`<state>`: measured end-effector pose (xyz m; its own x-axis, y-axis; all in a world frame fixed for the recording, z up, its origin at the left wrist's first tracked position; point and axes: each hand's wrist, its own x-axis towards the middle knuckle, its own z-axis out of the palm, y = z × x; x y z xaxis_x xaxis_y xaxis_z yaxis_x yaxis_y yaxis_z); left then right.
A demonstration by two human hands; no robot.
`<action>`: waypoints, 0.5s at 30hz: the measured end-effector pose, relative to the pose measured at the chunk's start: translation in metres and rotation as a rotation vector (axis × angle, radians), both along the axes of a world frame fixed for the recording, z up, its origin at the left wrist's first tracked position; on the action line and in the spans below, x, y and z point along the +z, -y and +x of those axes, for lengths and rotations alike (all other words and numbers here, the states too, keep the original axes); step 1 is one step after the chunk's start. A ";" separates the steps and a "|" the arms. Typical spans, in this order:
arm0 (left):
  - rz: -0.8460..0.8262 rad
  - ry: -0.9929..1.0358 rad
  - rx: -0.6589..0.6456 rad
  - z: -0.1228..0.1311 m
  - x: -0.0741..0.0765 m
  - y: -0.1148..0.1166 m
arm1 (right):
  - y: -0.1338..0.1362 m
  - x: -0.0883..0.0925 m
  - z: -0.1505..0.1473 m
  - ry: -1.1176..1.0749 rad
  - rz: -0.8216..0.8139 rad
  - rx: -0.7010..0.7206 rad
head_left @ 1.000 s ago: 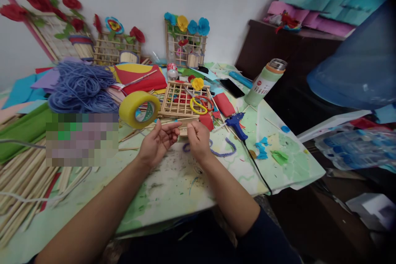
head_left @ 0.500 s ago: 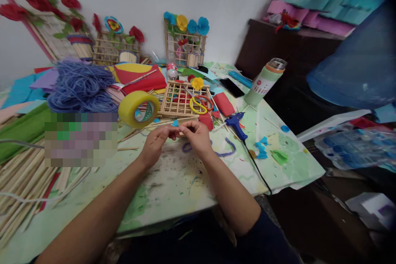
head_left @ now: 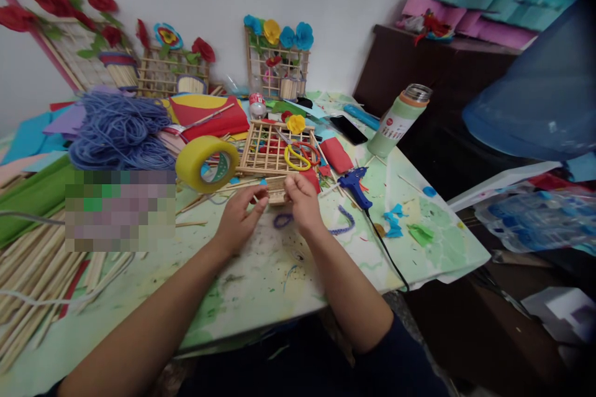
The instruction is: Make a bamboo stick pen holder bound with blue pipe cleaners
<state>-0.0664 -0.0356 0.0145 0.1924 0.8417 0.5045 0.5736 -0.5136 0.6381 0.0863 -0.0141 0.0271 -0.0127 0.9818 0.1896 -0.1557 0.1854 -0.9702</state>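
Observation:
My left hand is loosely curled over the table, its thumb and fingers a little apart with nothing visible in them. Just to its right, my right hand is closed in a pinch; whatever its fingertips hold is hidden or too small to name. Between the hands shows a small panel of thin wooden sticks, partly covered by the right fingers; contact with it is unclear. A curl of purple cord lies below that panel. Right of my right hand are another fuzzy purple piece and a blue glue gun.
Behind my hands lies a stick lattice with yellow-and-red-handled scissors on it. A yellow tape roll, blue yarn and wooden sticks are at left. A green bottle and phone stand back right.
My hands have moved apart: the left fingers have loosened and shifted away from the right fingertips. More of the stick panel shows between them. The view has shifted slightly.

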 end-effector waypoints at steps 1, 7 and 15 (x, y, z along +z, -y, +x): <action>0.006 -0.066 -0.014 0.002 -0.003 -0.001 | -0.001 0.000 0.002 -0.040 0.025 -0.055; -0.061 -0.352 -0.064 0.009 -0.015 -0.011 | -0.007 0.000 0.008 -0.178 0.061 -0.182; -0.350 0.386 0.036 0.006 -0.009 -0.009 | -0.011 -0.002 0.012 0.034 0.108 -0.387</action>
<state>-0.0600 -0.0262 0.0053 0.0157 0.9753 0.2204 0.2764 -0.2161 0.9364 0.0986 -0.0029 0.0252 0.3458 0.8899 0.2975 -0.0227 0.3249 -0.9455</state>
